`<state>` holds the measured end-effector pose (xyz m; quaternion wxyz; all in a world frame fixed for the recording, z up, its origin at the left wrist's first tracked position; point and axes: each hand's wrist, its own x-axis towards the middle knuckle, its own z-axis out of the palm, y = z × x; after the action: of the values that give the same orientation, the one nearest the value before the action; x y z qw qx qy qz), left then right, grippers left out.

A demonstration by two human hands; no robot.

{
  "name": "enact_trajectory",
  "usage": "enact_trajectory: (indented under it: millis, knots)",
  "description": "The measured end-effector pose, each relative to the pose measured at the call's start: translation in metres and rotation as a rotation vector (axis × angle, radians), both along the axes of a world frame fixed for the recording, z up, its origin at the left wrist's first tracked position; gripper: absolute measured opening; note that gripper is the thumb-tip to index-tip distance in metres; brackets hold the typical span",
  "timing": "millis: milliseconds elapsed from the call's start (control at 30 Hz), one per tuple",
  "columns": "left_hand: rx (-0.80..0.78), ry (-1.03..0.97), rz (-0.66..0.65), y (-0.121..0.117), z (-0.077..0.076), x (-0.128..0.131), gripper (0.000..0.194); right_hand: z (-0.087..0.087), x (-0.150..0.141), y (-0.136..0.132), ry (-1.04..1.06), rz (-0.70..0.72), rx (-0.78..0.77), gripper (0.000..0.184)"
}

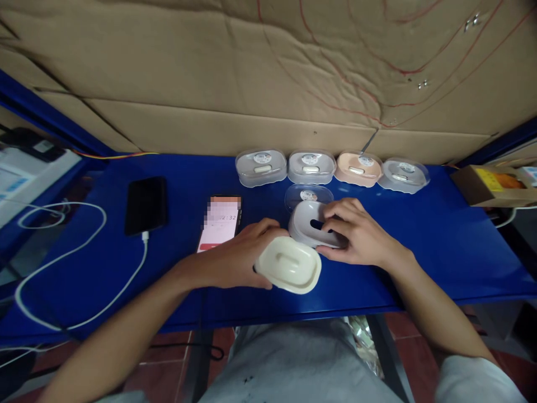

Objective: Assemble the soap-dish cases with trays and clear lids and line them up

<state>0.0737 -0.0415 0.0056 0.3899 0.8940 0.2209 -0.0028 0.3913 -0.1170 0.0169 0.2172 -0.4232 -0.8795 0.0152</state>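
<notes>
My left hand (247, 257) is closed around one end of a cream oval plastic dish (289, 264), held above the front part of the blue table with its hollow side showing. To its right, my right hand (356, 232) grips the side of a light grey oval piece (308, 218) that has a dark slot in its middle, fingertips at the slot. Just behind the grey piece lies a clear plastic lid (309, 196) with a round white label. The cream dish and the grey piece are close together; I cannot tell whether they touch.
Along the cardboard wall (188, 73) stand grey boxes (260, 168) and a peach box (358, 169) with clear lids. A lit phone (220, 221) and a dark device (146, 205) with a white cable (126, 299) lie left on the blue table (453, 246). A cardboard box (482, 187) is far right.
</notes>
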Motion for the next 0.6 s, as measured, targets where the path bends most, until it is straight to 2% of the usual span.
enact_trajectory:
  millis: [100,200,333,433,533,600]
  knots:
    - [-0.146,-0.009,-0.105,0.012,0.015,-0.016,0.094,-0.003,-0.004,-0.001,-0.116,-0.022,0.011,0.037]
    - [-0.242,-0.062,-0.194,0.021,0.028,-0.023,0.081,-0.010,-0.014,-0.005,-0.191,0.013,0.005,0.045]
    - [-0.347,-0.169,-0.167,0.023,0.033,-0.024,0.068,-0.019,-0.027,-0.009,-0.223,0.089,-0.034,0.053]
    - [-0.448,-0.323,-0.003,0.021,0.029,-0.022,0.068,-0.020,-0.029,-0.010,-0.158,0.094,-0.032,0.059]
    - [-0.632,-0.613,0.308,0.020,0.023,-0.017,0.080,-0.017,-0.027,-0.010,-0.051,0.036,0.051,0.071]
    - [-0.739,-0.809,0.522,0.023,0.020,-0.010,0.085,-0.016,-0.028,-0.010,-0.030,0.023,0.077,0.071]
